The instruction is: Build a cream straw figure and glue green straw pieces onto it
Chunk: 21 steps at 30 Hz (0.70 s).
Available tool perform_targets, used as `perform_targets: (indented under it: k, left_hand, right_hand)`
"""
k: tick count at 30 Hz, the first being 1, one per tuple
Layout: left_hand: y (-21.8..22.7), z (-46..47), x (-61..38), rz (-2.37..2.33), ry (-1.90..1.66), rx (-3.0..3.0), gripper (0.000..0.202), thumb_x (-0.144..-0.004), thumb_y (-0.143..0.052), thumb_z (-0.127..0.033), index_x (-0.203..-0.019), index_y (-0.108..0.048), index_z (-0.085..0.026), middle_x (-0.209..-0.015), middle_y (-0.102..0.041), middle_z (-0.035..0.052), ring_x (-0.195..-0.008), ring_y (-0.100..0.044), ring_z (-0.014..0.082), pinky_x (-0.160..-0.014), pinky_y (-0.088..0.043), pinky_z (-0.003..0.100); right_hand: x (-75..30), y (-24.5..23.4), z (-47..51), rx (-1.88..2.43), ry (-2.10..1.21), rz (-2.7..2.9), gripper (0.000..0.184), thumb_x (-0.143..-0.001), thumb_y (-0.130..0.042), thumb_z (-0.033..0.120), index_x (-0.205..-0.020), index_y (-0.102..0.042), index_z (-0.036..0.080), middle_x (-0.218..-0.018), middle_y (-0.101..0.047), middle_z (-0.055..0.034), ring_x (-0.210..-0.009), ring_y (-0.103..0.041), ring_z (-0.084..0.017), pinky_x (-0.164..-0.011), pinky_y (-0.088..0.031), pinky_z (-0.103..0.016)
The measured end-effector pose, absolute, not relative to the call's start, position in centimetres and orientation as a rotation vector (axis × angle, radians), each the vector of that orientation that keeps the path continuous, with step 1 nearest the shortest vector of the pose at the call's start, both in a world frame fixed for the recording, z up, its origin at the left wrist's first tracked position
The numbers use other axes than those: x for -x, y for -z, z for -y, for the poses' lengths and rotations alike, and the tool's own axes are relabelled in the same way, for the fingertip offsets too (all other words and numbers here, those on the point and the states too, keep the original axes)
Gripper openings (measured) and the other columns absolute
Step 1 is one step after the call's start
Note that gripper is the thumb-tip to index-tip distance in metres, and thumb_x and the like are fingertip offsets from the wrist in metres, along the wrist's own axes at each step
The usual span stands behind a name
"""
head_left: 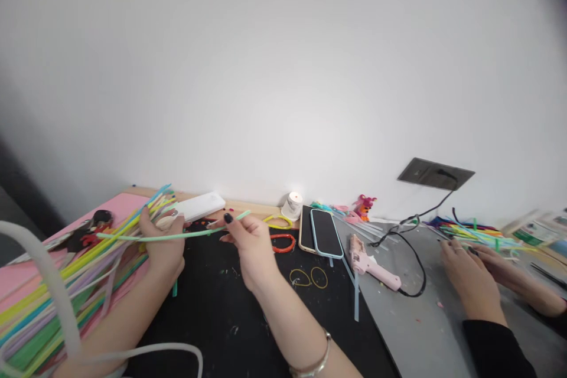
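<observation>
We hold one green straw [177, 237] flat between our two hands, above the black mat [221, 313]. Our right hand [250, 248] pinches it tight near its right end, and the tip pokes out past the fingers. Our left hand [163, 245] is closed around the bunch [66, 283] of many colours, and the straw lies across this hand, with its far end out to the left. We think this is the picking-out step: one straw comes away from the rest. The next move needs a firm pinch and a straight pull sideways.
</observation>
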<state>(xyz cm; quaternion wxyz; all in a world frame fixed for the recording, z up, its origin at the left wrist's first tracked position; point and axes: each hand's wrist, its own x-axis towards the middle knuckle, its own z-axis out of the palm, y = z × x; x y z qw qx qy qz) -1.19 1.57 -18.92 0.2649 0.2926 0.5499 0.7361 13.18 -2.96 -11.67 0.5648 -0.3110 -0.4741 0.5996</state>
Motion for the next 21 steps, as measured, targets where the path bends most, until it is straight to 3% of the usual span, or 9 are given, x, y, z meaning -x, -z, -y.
perform_targets:
  k: [3,7,13,18,21]
  left_hand:
    - [18.9,-1.7,1.1,-1.437,-2.023,-0.643,0.071,-0.070,-0.066,-0.014,-0.129,-0.028,-0.027,-0.101,-0.058,-0.0023,-0.058,-0.053,0.0073,-0.052,-0.044,0.020]
    - [19.0,-1.8,1.4,-1.438,-2.002,-0.637,0.073,-0.071,-0.063,-0.013,-0.132,-0.026,-0.029,-0.103,-0.057,-0.0015,-0.060,-0.053,0.0069,-0.051,-0.044,0.019]
    - [19.1,-1.9,1.3,-1.442,-1.940,-0.666,0.067,-0.074,-0.062,-0.019,-0.133,-0.031,-0.025,-0.106,-0.055,0.0020,-0.065,-0.053,0.0087,-0.052,-0.045,0.019]
    - [17.4,-0.6,-0.7,-1.336,-1.747,-0.862,0.050,-0.073,-0.065,-0.027,-0.119,-0.048,-0.021,-0.077,-0.059,-0.0010,-0.056,-0.052,0.0099,-0.051,-0.046,0.022]
    - [16.6,0.7,-2.7,-1.222,-1.494,-1.062,0.039,-0.066,-0.071,-0.030,-0.100,-0.058,-0.018,-0.057,-0.050,-0.0059,-0.044,-0.043,0.0089,-0.044,-0.041,0.022]
  right_hand:
    - [-15.9,11.2,3.1,0.727,-1.447,0.991,0.027,-0.075,-0.067,0.041,-0.071,-0.066,0.014,-0.067,-0.067,-0.0041,-0.065,-0.062,-0.015,-0.062,-0.047,-0.024]
    - [-19.1,11.2,3.0,0.722,-1.401,0.825,0.027,-0.070,-0.072,0.039,-0.072,-0.065,0.013,-0.068,-0.067,-0.0042,-0.058,-0.061,-0.012,-0.057,-0.049,-0.023]
    - [-24.7,10.9,2.5,0.652,-1.263,0.553,0.017,-0.071,-0.072,0.029,-0.073,-0.061,0.016,-0.054,-0.052,0.0058,-0.048,-0.051,-0.006,-0.050,-0.045,-0.017]
    - [-26.9,11.4,2.8,0.669,-1.438,0.701,0.021,-0.072,-0.070,0.033,-0.079,-0.057,0.018,-0.050,-0.037,0.0107,-0.035,-0.024,-0.002,-0.033,-0.022,-0.013]
    - [-26.5,12.2,3.2,0.778,-1.512,0.910,0.023,-0.076,-0.065,0.038,-0.083,-0.059,0.017,-0.054,-0.037,0.0097,-0.037,-0.015,-0.002,-0.034,-0.012,-0.015]
